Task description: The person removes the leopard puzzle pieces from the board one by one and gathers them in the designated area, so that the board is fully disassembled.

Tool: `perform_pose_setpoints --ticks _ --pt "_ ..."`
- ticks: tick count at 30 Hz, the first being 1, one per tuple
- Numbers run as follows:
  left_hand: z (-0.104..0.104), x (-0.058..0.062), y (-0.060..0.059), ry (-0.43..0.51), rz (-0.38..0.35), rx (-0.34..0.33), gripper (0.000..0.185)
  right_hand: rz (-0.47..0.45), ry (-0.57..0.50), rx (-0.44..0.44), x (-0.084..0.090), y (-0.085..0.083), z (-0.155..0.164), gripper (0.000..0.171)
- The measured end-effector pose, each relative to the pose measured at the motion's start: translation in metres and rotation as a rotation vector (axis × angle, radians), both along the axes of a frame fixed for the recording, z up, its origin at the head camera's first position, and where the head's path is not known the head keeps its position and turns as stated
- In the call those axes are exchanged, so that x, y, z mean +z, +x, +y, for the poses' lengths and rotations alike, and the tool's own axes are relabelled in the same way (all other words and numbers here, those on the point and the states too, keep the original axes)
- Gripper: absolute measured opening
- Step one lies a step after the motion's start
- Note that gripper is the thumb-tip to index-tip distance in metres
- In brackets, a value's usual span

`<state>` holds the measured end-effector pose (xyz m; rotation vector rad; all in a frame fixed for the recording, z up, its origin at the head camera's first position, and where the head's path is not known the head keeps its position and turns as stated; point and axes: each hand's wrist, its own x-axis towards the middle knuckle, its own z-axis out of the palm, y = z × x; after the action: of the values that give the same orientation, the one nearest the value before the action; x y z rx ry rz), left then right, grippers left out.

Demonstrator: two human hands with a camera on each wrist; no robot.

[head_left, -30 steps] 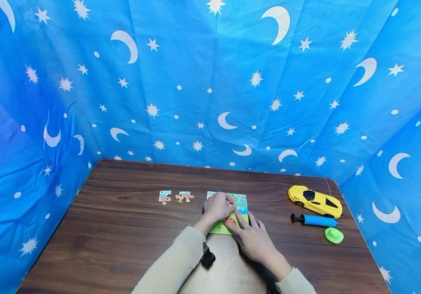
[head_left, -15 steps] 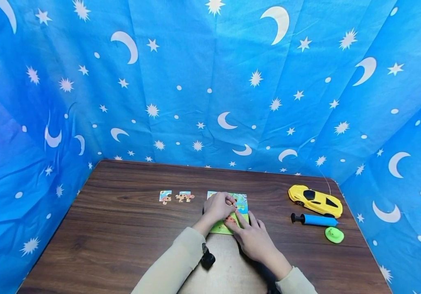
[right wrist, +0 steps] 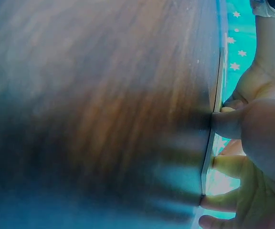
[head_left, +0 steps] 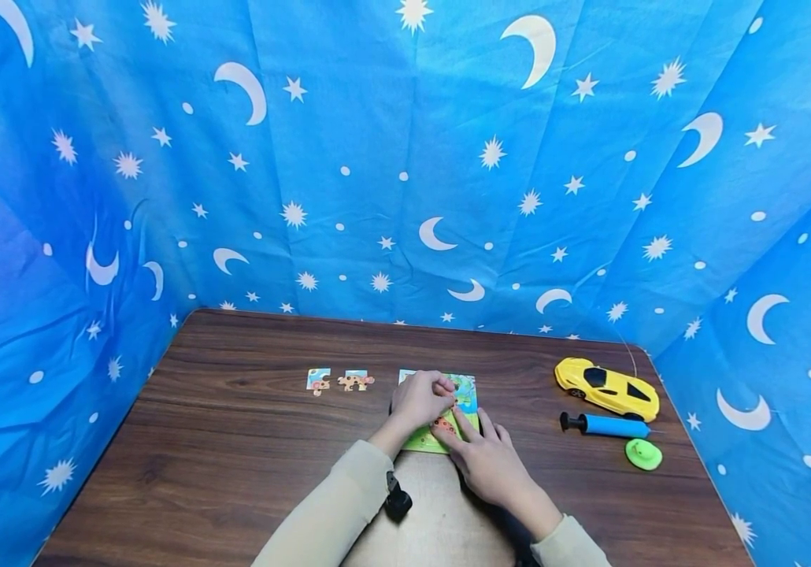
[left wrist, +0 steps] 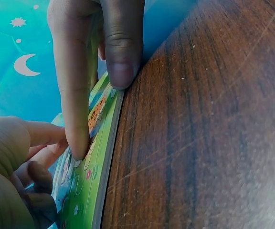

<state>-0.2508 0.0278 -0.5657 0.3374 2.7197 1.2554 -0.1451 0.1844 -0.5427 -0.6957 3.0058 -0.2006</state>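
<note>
Loose pieces (head_left: 316, 376), two — puzzle (head_left: 467, 402), car (head_left: 614, 387), syringe (head_left: 616, 425), hat (head_left: 643, 454), one each

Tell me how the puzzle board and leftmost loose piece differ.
The puzzle board is far larger than the leftmost loose piece. The board is rectangular; the piece has a knobbed outline. The right hand touches the board; no hand touches the piece. Both bear printed pictures.

In the head view, 2 forearms (head_left: 536, 510) in pale sleeves (head_left: 338, 504) reach forward from the bottom, angled toward each other; the left hand (head_left: 417, 403), its back upward, curls its fingers inward, and whether they pinch anything is hidden; the right hand (head_left: 488, 465), slightly nearer the body, extends its thumb (head_left: 448, 437) and index finger (head_left: 468, 425); its other fingers are spread; the 2 hands nearly meet at their fingertips.
</note>
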Motion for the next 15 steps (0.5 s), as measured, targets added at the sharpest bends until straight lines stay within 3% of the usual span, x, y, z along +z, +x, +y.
perform_pose_setpoints --ticks 8,15 --pt "-0.005 0.000 -0.001 0.030 0.022 0.025 0.005 0.002 0.008 -0.003 -0.001 0.000 -0.001 0.044" --pt "-0.019 0.004 -0.003 0.110 0.044 0.041 0.006 -0.003 0.015 -0.010 -0.002 -0.001 0.000 0.044"
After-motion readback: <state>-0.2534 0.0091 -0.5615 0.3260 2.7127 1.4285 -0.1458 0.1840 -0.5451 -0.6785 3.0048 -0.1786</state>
